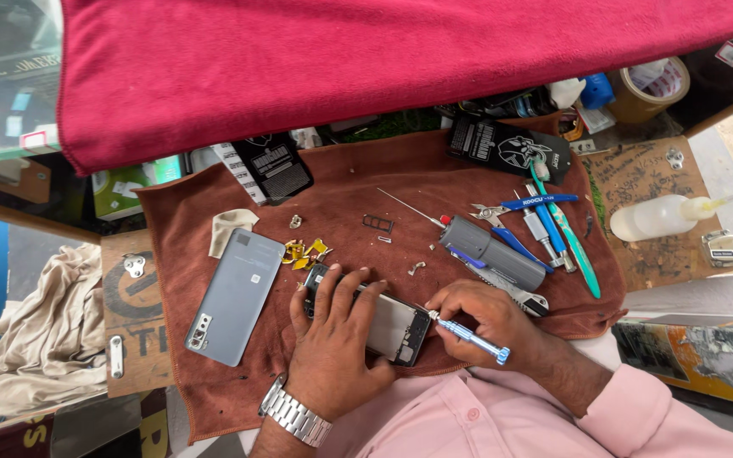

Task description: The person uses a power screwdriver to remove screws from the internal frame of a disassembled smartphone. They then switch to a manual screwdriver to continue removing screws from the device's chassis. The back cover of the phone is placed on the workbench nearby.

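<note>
My left hand (337,335), with a metal watch on the wrist, presses down on an opened phone body (396,326) lying on a brown cloth (349,195). My right hand (485,318) grips a small blue-handled screwdriver (472,337), its tip at the phone's right end. The phone's grey back cover (232,295) lies face up to the left, apart from the body. Small yellow foil bits (303,253) and tiny metal parts lie just beyond my left hand.
A grey cylindrical tool (492,252), tweezers, blue-handled tools and a green toothbrush (566,233) lie at the right. A white squeeze bottle (663,216) rests on the wooden board. A red towel (366,59) hangs across the top; a tape roll (651,85) sits at top right.
</note>
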